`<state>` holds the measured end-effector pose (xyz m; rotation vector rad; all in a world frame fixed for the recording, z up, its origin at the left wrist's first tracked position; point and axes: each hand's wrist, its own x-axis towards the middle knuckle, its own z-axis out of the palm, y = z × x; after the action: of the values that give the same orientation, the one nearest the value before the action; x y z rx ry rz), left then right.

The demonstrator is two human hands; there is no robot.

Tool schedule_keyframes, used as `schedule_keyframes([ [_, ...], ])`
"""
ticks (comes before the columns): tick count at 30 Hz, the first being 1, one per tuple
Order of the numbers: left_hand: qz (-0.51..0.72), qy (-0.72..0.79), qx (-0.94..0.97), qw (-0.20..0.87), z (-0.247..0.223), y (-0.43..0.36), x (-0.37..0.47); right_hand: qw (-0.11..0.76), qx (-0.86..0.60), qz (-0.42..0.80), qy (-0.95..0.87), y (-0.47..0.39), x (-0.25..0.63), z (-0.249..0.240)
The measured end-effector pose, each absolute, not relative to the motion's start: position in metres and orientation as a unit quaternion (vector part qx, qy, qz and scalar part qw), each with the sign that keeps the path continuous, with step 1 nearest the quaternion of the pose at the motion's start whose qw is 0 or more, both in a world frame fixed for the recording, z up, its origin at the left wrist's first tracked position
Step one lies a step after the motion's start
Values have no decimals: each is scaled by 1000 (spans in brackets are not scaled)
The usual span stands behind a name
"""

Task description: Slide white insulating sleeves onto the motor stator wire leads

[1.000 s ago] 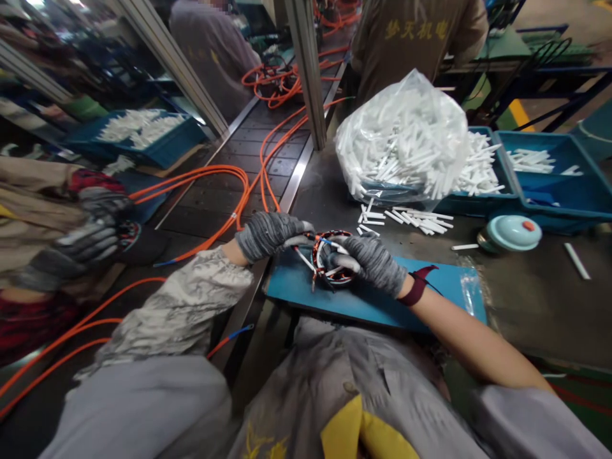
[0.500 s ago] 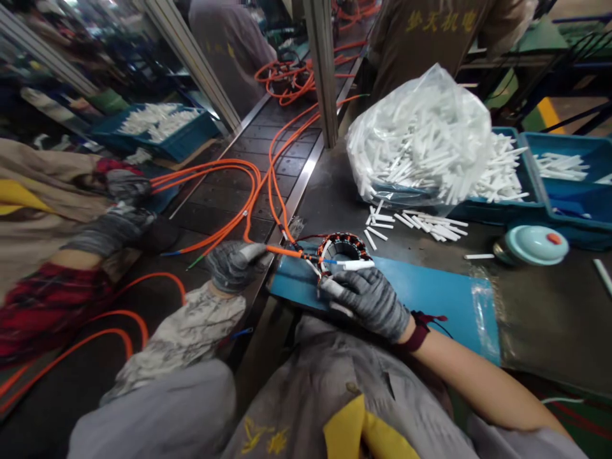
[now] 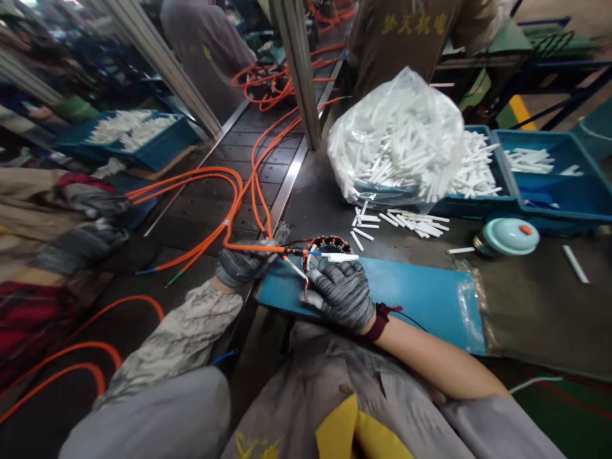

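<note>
My left hand [image 3: 241, 264], in a grey striped glove, has closed around an orange cable [image 3: 261, 247] near its bundled end. Wires run from that end to a wound motor stator [image 3: 340, 243] on the blue board. Over the stator's near side lies my gloved right hand [image 3: 342, 293], fingers curled on the ring and hiding much of it. A white sleeve [image 3: 340, 257] sits on a blue wire just above the right fingers. One pale lead [image 3: 296, 271] slants down toward the right thumb.
Behind the blue board [image 3: 411, 293] are loose white tubes [image 3: 415, 223] and a clear bag of tubes [image 3: 396, 140]. Blue bins [image 3: 549, 210] and a lidded pale-blue container [image 3: 509, 236] stand right. At left, a co-worker's gloved hands [image 3: 81, 242] hold orange cables.
My left hand has moved right along the orange cable, closer to the stator. My right hand has shifted over the ring, covering more of it. The camera view has swung slightly.
</note>
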<state>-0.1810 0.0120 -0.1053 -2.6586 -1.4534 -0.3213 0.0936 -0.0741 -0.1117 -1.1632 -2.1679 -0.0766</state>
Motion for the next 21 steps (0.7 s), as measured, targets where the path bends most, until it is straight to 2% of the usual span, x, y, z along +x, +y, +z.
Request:
schedule_keyframes([
  [4,-126,-468,-855,182,-95,-14,-185,361,-462,43,-809,-65,111,-105],
  [7,-160,-378,-886,217,-80,-41,-177,364,-474,77,-798,-60,134,-98],
  [11,-195,-221,-943,153,-56,-74,-137,370,-483,60,-791,-60,169,-94],
  [16,-197,-74,-977,12,-62,-84,-63,420,-445,243,-753,-52,221,-114],
  [18,-183,-95,-978,-30,-76,-82,-41,446,-542,231,-673,-44,244,-126],
  [21,-159,-174,-971,-38,-90,-78,-21,449,-621,174,-618,-30,276,-136],
])
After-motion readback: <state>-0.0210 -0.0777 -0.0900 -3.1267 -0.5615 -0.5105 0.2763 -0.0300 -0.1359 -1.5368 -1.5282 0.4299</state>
